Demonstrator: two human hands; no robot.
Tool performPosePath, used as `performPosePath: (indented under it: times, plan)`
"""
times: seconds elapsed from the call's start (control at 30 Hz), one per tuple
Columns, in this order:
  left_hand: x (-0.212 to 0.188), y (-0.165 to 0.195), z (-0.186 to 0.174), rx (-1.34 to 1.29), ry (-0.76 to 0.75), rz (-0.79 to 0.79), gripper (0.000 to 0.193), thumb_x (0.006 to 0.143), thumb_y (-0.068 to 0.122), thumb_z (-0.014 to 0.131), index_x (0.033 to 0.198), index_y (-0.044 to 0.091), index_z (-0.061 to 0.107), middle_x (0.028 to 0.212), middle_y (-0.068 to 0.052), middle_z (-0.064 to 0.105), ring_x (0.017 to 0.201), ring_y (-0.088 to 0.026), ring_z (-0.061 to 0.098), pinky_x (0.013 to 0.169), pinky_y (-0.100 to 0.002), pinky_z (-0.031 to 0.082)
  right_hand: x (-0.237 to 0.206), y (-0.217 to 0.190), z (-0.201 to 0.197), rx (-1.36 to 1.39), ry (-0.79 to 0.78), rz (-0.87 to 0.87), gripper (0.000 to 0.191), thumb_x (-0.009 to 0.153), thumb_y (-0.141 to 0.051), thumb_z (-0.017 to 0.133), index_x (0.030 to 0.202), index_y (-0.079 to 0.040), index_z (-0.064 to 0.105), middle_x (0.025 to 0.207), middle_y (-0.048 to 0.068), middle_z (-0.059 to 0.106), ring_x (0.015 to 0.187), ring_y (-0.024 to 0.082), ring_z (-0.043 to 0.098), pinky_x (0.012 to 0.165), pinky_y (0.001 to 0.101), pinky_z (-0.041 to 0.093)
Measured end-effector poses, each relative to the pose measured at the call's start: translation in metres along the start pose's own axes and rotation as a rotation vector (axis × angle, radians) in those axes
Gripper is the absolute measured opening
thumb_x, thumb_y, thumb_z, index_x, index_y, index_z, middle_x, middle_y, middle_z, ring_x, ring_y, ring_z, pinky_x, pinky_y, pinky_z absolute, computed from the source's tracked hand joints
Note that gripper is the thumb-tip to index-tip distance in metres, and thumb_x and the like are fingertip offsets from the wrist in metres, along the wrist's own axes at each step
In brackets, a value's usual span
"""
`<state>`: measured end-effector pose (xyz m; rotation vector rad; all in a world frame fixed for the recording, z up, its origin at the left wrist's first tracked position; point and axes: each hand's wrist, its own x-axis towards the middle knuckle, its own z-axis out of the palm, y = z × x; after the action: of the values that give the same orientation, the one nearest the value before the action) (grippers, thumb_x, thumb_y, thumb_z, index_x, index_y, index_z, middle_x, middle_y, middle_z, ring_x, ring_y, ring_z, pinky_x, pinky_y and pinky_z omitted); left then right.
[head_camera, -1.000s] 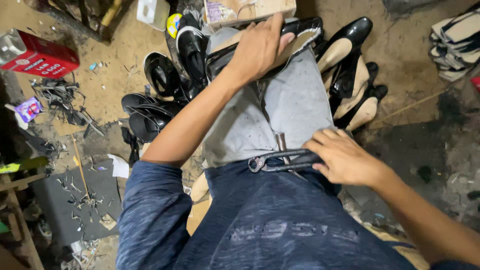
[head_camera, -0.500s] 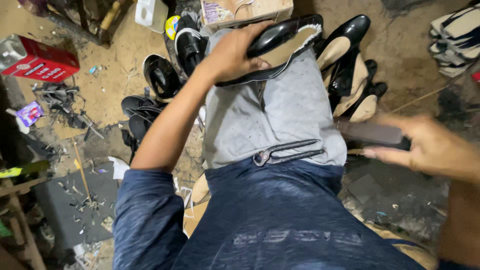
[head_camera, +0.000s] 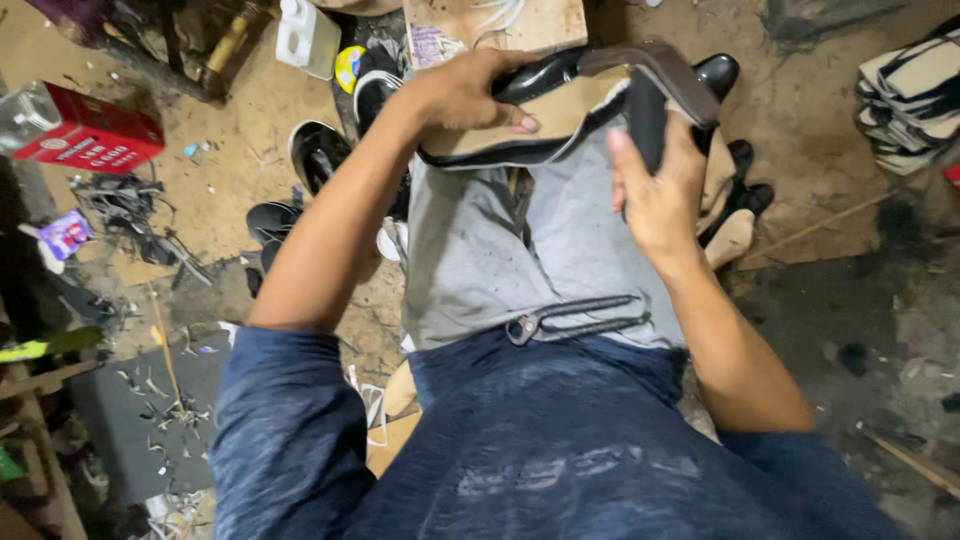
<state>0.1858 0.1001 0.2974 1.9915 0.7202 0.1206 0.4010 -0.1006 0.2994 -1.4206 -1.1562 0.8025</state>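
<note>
The person is sitting and is looking down at the lap, where a black shoe (head_camera: 560, 110) is lying with its pale sole side turned up. The shoe is resting on the knees, at the far end of the grey apron (head_camera: 490, 260). Its long axis is running across the lap, from the left hand side to the right hand side, almost level, with the right end a little higher. I cannot tell which end is the toe.

The left hand (head_camera: 465, 92) is gripping the left end of the shoe; the fingers are curled over the far edge and the thumb is pressing down on the pale sole. The right hand (head_camera: 655, 190) is at the right end of the shoe. It is holding a dark brown strip (head_camera: 665, 85) against that end, with the fingers closed around the strip and the thumb pointing up beside it. The strip is bending over the top of the shoe.

Nearer to the body than the shoe, pincers (head_camera: 575, 318) are lying on the apron, unheld. Beyond the shoe, more black shoes (head_camera: 320, 155) are standing on the dirt floor, to its left, and a red box (head_camera: 85, 140) is lying further left of them.
</note>
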Motion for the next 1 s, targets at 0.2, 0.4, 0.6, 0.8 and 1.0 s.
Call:
performPosePath:
  times: [0.2, 0.4, 0.6, 0.8, 1.0]
  plan:
    - [0.000, -0.002, -0.004, 0.037, -0.030, -0.021, 0.082, 0.081, 0.036, 0.086, 0.149, 0.006, 0.051, 0.136, -0.017, 0.068, 0.124, -0.027, 0.067, 0.107, -0.033, 0.049, 0.001, 0.006, 0.010, 0.001, -0.079, -0.149, 0.020, 0.117, -0.014, 0.065, 0.105, -0.003, 0.053, 0.073, 0.009, 0.059, 0.056, 0.016, 0.056, 0.054, 0.0320, 0.048]
    - [0.000, 0.003, -0.003, 0.082, 0.026, 0.000, 0.082, 0.079, 0.039, 0.089, 0.144, 0.004, 0.053, 0.129, -0.020, 0.067, 0.118, -0.031, 0.065, 0.102, -0.037, 0.049, -0.007, 0.001, 0.022, 0.307, 0.027, -0.143, 0.021, 0.106, -0.016, 0.064, 0.119, -0.004, 0.052, 0.083, 0.005, 0.057, 0.066, 0.012, 0.057, 0.060, 0.0313, 0.051]
    - [-0.039, 0.024, 0.003, 0.518, 0.158, -0.366, 0.067, 0.090, 0.052, 0.082, 0.138, 0.011, 0.063, 0.120, -0.022, 0.072, 0.112, -0.036, 0.067, 0.097, -0.046, 0.051, 0.002, -0.011, 0.036, -0.307, -0.150, -0.345, 0.017, 0.109, -0.011, 0.066, 0.117, 0.003, 0.062, 0.091, 0.014, 0.066, 0.079, 0.022, 0.065, 0.072, 0.0360, 0.052]
    - [-0.103, -0.001, 0.026, -0.238, 0.567, 0.015, 0.055, 0.085, 0.021, 0.087, 0.133, 0.005, 0.067, 0.122, -0.013, 0.076, 0.110, -0.019, 0.069, 0.100, -0.034, 0.055, -0.002, -0.030, 0.018, -0.422, -0.218, 0.078, 0.028, 0.102, -0.021, 0.068, 0.095, 0.006, 0.065, 0.073, 0.013, 0.066, 0.065, 0.020, 0.066, 0.062, 0.0331, 0.050]
    - [-0.108, -0.029, 0.028, -0.399, 0.550, -0.118, 0.056, 0.081, 0.023, 0.084, 0.131, 0.005, 0.066, 0.113, -0.006, 0.077, 0.097, -0.010, 0.069, 0.087, -0.029, 0.059, -0.011, -0.002, 0.059, 0.240, -0.143, -0.389, 0.018, 0.115, -0.022, 0.058, 0.112, -0.005, 0.053, 0.083, 0.006, 0.061, 0.069, 0.014, 0.062, 0.064, 0.0250, 0.054]
